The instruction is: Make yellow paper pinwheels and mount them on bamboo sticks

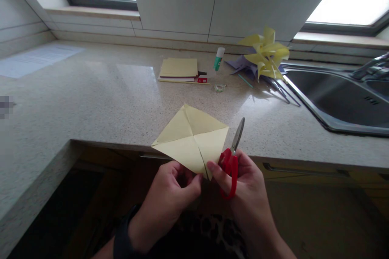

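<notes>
The left hand pinches the near corner of a pale yellow square sheet of paper, thumb and fingers closed on its lower edge. The sheet is creased along both diagonals and held in the air just off the front edge of the speckled stone countertop, its far corner reaching over the counter. A short cut runs up from the near corner along one crease.

The right hand is curled around a pair of red-handled scissors with steel blades — fingers through the red loops, thumb tip touching the paper's near corner. The blades point up and away, just beside the sheet's right edge; they look closed, though at this angle that is hard to say for certain.

Further back on the counter lies a small stack of yellow paper on a dark-edged notebook, with a white glue bottle with a green label just to its right and a small roll of clear tape near it. A finished yellow paper pinwheel rests on purple paper beside the stainless steel sink — well apart from the hands. A printed white sheet lies at far left.
</notes>
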Demonstrator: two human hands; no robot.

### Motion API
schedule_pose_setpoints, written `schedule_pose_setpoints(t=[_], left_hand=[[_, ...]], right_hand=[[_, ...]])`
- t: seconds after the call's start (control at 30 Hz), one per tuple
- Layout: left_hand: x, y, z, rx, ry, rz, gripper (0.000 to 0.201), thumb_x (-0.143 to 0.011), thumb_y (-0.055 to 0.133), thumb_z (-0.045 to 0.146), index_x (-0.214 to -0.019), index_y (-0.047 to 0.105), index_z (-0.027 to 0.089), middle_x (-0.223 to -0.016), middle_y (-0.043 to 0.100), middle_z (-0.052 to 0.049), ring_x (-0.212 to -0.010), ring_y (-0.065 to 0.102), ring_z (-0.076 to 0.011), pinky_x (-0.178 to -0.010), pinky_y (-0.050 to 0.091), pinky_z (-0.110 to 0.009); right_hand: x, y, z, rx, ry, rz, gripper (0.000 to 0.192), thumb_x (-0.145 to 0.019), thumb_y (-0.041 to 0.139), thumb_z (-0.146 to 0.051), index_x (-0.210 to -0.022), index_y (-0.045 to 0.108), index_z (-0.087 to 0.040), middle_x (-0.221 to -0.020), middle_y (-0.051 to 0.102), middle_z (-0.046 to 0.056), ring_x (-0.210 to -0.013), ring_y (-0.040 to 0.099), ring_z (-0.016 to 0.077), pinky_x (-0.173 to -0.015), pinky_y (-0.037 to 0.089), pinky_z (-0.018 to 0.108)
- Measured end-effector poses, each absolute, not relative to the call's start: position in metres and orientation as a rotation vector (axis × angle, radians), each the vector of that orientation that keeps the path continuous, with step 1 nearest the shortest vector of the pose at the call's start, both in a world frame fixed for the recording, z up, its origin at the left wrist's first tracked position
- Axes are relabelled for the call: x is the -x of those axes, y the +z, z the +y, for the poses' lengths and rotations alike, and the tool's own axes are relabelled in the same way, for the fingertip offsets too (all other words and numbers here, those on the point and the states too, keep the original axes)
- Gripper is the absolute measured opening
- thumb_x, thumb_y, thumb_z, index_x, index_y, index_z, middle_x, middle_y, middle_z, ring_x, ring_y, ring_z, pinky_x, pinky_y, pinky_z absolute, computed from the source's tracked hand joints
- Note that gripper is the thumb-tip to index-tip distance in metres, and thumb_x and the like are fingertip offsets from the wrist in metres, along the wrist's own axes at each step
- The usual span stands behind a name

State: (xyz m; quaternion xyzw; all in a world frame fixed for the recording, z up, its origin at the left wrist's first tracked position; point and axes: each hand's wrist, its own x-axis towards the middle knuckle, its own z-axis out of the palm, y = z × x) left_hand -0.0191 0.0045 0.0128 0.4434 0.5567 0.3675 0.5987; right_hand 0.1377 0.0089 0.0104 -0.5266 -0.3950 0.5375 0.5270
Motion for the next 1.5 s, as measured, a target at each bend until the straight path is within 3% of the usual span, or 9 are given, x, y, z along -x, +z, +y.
schedule_pose_setpoints(t=[0.17, 0.7, 0.93, 1.2, 1.5], left_hand=[[0.019, 0.011, 0.005, -1.030, 0.855, 1.249, 0.024, -0.079, 0.074, 0.033, -0.072, 0.059, 0.015, -0.067, 0.055, 0.000, -0.062, 0.047, -0.0117, -0.057, 0.038, -0.023], [0.026, 0.011, 0.011, -1.002, 0.917, 1.177, 0.020, -0.078, 0.072, 0.033, -0.081, 0.061, 0.017, -0.076, 0.061, -0.001, -0.067, 0.052, -0.0125, -0.064, 0.043, -0.023], [0.041, 0.014, 0.020, -0.901, 0.877, 1.015, 0.018, -0.074, 0.069, 0.032, -0.077, 0.067, 0.015, -0.054, 0.052, 0.004, -0.051, 0.043, -0.0082, -0.053, 0.034, -0.020], [0.071, 0.014, 0.026, -0.928, 0.741, 0.986, 0.021, -0.074, 0.071, 0.030, -0.089, 0.073, 0.015, -0.065, 0.057, 0.002, -0.056, 0.045, -0.0083, -0.055, 0.034, -0.019], [0.098, 0.022, 0.038, -1.088, 0.579, 1.092, 0.017, -0.077, 0.067, 0.030, -0.086, 0.071, 0.016, -0.074, 0.059, 0.000, -0.061, 0.045, -0.0104, -0.058, 0.034, -0.022]], right_hand=[[-0.138, 0.007, 0.010, 1.234, 1.308, -0.914, 0.035, -0.073, 0.087, -0.036, -0.092, 0.062, -0.022, -0.084, 0.070, 0.001, -0.073, 0.064, 0.0153, -0.058, 0.049, 0.024], [-0.133, -0.003, 0.004, 1.238, 1.245, -0.868, 0.032, -0.071, 0.088, -0.037, -0.077, 0.061, -0.021, -0.065, 0.064, -0.004, -0.054, 0.053, 0.0079, -0.049, 0.045, 0.017], [-0.144, -0.004, 0.006, 1.325, 1.232, -0.815, 0.034, -0.074, 0.085, -0.045, -0.088, 0.066, -0.020, -0.079, 0.073, 0.004, -0.070, 0.069, 0.0155, -0.053, 0.055, 0.019], [-0.162, -0.008, 0.005, 1.403, 1.085, -0.808, 0.036, -0.072, 0.087, -0.045, -0.089, 0.068, -0.020, -0.082, 0.074, 0.004, -0.067, 0.067, 0.0139, -0.052, 0.057, 0.018], [-0.168, -0.012, 0.002, 1.458, 1.066, -0.702, 0.041, -0.068, 0.089, -0.045, -0.089, 0.066, -0.019, -0.080, 0.074, 0.003, -0.056, 0.062, 0.0105, -0.050, 0.054, 0.019]])
